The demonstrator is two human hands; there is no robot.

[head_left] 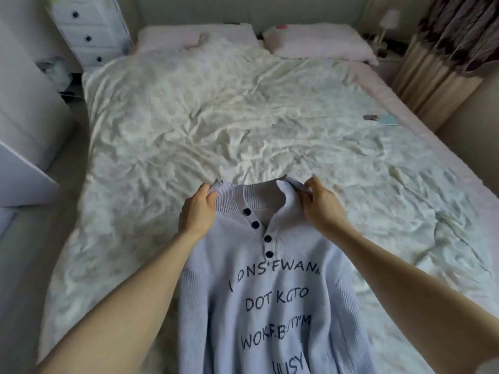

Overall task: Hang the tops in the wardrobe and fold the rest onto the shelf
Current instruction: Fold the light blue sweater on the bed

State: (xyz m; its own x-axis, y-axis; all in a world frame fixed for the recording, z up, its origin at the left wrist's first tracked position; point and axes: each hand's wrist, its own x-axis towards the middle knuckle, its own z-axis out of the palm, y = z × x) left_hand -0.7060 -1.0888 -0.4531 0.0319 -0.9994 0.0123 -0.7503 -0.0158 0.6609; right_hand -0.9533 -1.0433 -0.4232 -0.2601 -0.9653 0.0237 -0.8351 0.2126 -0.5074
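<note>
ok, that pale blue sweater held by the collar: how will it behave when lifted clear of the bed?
Likely floppy: the sweater drapes limp below where the left hand and right hand pinch its collar. Probably light for its size, since fingertip pinches carry it. The ribbed knit looks grippy, so slipping seems unlikely.

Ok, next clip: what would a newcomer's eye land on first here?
The pale blue knit sweater with dark lettering and four dark buttons, held up low in the centre. The left hand and right hand each pinch its collar. Behind it spreads a rumpled white bed.
</note>
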